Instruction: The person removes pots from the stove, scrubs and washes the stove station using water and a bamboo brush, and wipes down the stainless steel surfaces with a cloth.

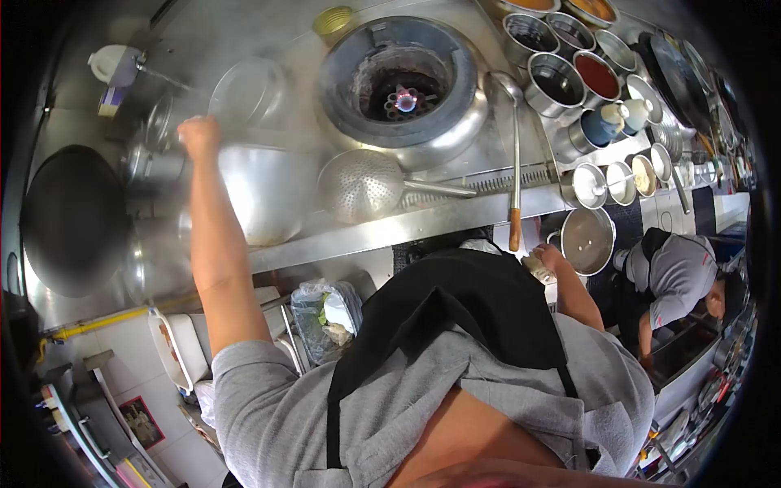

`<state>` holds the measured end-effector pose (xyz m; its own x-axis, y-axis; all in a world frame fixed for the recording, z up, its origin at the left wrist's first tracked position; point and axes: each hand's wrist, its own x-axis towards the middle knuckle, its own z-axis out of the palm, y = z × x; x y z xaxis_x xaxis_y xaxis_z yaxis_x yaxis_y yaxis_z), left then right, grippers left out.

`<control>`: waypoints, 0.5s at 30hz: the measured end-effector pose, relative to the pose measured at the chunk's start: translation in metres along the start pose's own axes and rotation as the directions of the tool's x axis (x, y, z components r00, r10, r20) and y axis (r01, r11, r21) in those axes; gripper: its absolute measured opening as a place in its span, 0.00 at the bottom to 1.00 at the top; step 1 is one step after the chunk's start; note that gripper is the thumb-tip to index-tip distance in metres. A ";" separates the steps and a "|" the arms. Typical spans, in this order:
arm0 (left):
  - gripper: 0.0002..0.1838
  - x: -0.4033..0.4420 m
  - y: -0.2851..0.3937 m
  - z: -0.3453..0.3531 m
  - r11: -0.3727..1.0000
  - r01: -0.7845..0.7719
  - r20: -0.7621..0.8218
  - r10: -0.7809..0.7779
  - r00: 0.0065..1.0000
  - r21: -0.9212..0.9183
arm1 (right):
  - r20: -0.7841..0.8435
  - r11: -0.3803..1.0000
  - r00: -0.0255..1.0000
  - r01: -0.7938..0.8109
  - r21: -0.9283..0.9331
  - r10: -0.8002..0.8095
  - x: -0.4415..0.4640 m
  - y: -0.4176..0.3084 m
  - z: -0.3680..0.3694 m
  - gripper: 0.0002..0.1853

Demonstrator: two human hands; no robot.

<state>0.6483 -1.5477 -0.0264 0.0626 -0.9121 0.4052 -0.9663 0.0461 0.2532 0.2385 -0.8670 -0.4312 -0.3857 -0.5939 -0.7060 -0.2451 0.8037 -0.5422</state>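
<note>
My left hand (pixel 199 134) is stretched forward in a closed grip over a large steel pot (pixel 260 195) and nearby steel vessels. Steam blurs this area, so what its fingers hold, if anything, is hidden. A round transparent-looking lid or bowl (pixel 246 91) lies just right of that hand. Low at my right side, my right hand (pixel 555 259) is closed around a crumpled beige cloth (pixel 537 266), close to a pot of greyish liquid (pixel 587 241). A perforated strainer (pixel 360 185) and a long-handled ladle (pixel 514 154) rest on the steel counter between my hands.
A wok burner (pixel 404 81) has a lit flame. Sauce containers (pixel 596 75) crowd the right side. A dark wok (pixel 75 220) stands at the left. Below the counter is a lined bin (pixel 325 313) with scraps. A co-worker (pixel 679 268) bends over at the right.
</note>
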 end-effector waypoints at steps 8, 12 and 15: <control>0.07 0.089 -0.090 0.067 0.082 -0.444 0.300 0.626 0.720 0.892 | -0.077 0.939 0.997 0.023 0.343 0.003 -0.014 0.076 0.013 0.17; 0.14 0.083 -0.047 0.042 0.202 -0.557 0.503 0.263 0.823 0.806 | 0.142 0.794 0.962 -0.273 0.543 0.234 -0.006 0.179 0.056 0.12; 0.14 0.064 -0.031 0.028 0.149 -0.591 0.569 0.167 0.805 0.793 | 0.184 0.898 0.944 -0.321 0.302 0.275 -0.040 0.186 0.050 0.14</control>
<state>0.6754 -1.6188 -0.0325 -0.2533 -0.9585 -0.1309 -0.3788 0.2227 -0.8983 0.2532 -0.6958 -0.5265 -0.2676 -0.3458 -0.8993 0.1723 0.9012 -0.3978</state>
